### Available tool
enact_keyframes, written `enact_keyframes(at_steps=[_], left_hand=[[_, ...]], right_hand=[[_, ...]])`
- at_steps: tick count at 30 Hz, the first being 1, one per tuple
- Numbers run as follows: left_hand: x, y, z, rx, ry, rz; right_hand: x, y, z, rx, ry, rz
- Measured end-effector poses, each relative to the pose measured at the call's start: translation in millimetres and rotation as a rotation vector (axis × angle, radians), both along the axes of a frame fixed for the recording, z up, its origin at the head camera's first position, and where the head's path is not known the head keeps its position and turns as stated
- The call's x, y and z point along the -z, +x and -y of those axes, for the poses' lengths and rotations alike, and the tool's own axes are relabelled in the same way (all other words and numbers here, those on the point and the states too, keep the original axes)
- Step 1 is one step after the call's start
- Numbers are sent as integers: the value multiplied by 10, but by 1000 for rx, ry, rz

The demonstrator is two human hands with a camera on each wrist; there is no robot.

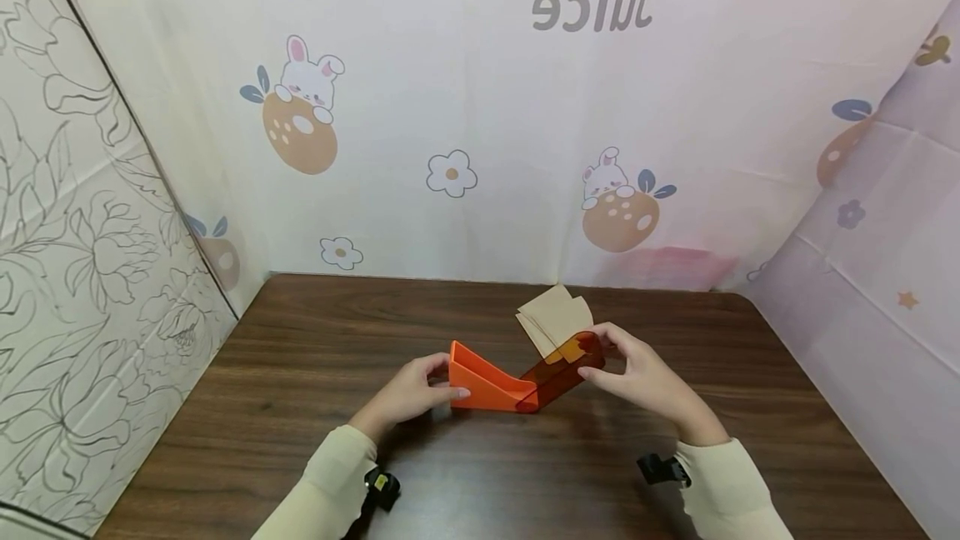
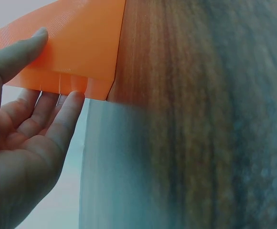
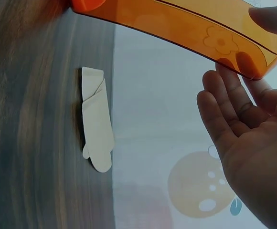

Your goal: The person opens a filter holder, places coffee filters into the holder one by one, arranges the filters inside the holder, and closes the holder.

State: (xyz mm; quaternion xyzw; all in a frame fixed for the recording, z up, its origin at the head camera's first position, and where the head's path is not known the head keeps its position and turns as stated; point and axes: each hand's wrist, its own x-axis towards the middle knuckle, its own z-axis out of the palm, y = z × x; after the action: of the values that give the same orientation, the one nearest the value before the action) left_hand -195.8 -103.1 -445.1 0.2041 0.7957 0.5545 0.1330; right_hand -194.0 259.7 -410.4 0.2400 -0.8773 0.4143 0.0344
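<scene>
An orange plastic box [image 1: 480, 382] with a slanted open top stands on the table. My left hand [image 1: 408, 390] grips its left end, thumb on the near face and fingers behind, as the left wrist view also shows. A see-through orange lid [image 3: 191, 28] meets the box at its low right end and tilts up to the right, swung open. My right hand [image 1: 641, 369] holds the lid's raised far end between thumb and fingers. Behind the lid lie several beige paper sheets [image 1: 558, 319], resembling coffee filters, with rounded ends in the right wrist view [image 3: 98, 124].
The dark wood table [image 1: 300, 332] reaches back to a printed curtain [image 1: 465, 107]. Another curtain [image 1: 885, 273] hangs along the right side, and a flower-patterned panel [image 1: 97, 257] stands at the left. Black wrist cameras [image 1: 382, 488] sit by both sleeves.
</scene>
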Motion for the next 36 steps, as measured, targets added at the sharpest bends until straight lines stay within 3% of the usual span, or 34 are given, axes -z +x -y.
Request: enact_keyframes(at_steps=[4,20,29,36], left_hand=[[-57,28,0,2,1,-2],[-49,20,8,1,-4,-12],[263,-134,28,3,-18,-22],[299,-174,45,15,-13,-19]], right_hand=[[29,3,-39,-2,2,-6],[34,37,-114,-7,0,20],[70,49,-160,1,8,33],[102,48,-199,9,19,27]])
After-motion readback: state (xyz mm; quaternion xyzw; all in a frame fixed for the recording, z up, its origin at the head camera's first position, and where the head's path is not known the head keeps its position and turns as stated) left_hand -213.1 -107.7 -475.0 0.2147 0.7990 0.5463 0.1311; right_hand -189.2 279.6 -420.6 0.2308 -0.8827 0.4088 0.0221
